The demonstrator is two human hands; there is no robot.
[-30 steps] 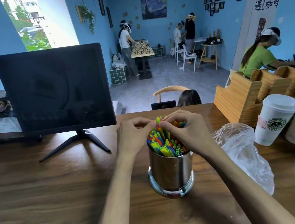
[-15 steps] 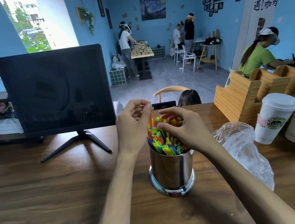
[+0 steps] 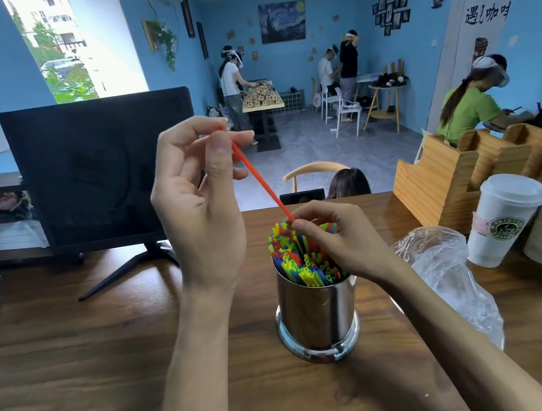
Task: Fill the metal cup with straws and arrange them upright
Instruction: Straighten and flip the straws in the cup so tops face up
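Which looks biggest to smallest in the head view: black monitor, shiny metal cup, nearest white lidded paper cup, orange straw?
1. Black monitor
2. Shiny metal cup and white lidded paper cup: similar, unranked
3. Orange straw, thinnest by far

I can't see where the orange straw (image 3: pixel 262 186) ends: my right hand (image 3: pixel 339 241) covers its low tip. That hand also hides some straws (image 3: pixel 299 263). The paper cups (image 3: pixel 503 217) run off the right edge.

glossy metal cup (image 3: pixel 317 315) on grained wood table (image 3: pixel 77 365).
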